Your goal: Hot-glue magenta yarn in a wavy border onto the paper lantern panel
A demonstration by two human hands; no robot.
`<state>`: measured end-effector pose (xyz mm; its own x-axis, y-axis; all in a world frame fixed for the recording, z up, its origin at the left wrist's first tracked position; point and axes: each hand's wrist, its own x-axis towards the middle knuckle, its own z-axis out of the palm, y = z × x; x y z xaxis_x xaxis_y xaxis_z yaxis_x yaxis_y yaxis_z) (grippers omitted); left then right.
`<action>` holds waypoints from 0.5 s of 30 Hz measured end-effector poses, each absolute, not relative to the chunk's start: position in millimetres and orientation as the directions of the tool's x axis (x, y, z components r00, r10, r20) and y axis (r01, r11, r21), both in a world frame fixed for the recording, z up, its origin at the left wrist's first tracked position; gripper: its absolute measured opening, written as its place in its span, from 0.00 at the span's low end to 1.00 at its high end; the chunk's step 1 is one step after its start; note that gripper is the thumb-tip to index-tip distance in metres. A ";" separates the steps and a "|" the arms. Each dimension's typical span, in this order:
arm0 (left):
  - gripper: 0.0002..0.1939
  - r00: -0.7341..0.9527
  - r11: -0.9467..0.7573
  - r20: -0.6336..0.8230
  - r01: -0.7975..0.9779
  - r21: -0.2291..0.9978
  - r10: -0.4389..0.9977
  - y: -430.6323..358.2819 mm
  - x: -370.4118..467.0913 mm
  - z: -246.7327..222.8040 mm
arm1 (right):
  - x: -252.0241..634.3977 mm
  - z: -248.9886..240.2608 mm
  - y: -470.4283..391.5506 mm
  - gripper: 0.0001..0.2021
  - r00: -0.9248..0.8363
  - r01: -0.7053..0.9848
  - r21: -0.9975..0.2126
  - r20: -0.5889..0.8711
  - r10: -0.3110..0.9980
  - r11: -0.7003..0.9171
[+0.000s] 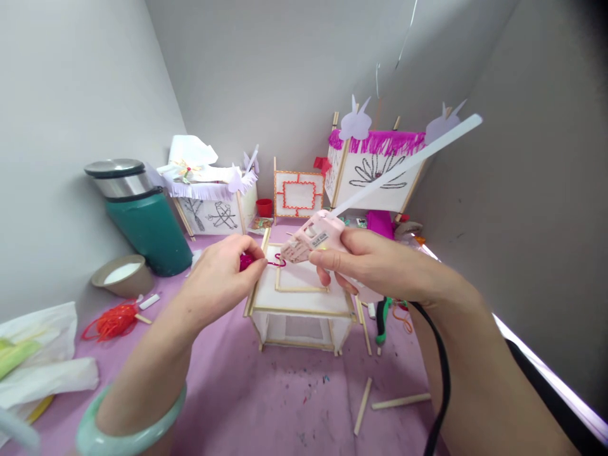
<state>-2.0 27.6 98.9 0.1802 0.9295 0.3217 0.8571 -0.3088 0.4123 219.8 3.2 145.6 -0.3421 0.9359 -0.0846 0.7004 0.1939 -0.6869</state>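
Observation:
My right hand (375, 263) is wrapped round a pale pink glue gun (313, 237), from whose back a long white glue stick (408, 164) juts up to the right. The gun's nozzle end points down-left over a white-panelled wooden-stick frame (299, 304). Pinched between the fingers of my left hand (232, 266) is a magenta cord (246, 261). Its free end curls on the frame's top beside a rectangle of thin sticks (301, 289). The nozzle tip is close to the curl; whether they touch I cannot tell.
Decorated lanterns (213, 212) (380, 177) stand at the back, with a small red-trimmed panel (299, 195) between them. On the left are a green bottle (147, 221), a bowl (122, 275) and red cord (111, 321). Green-handled pliers (381, 322) and loose sticks (363, 405) lie to the right.

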 end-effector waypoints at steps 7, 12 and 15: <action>0.08 0.101 -0.266 0.373 0.866 0.423 0.922 27.3 2.7 95.1 | 223.7 150.2 1.2 0.28 -0.336 0.738 -0.651 -0.127 0.933 0.177; 0.08 0.123 -0.285 0.394 0.877 0.386 0.911 27.4 2.5 94.3 | 227.6 147.9 0.6 0.28 -0.310 0.724 -0.659 -0.047 0.950 0.204; 0.08 0.131 -0.300 0.409 0.874 0.383 0.903 27.6 2.1 94.2 | 230.4 146.2 -0.6 0.27 -0.271 0.728 -0.654 0.004 0.963 0.207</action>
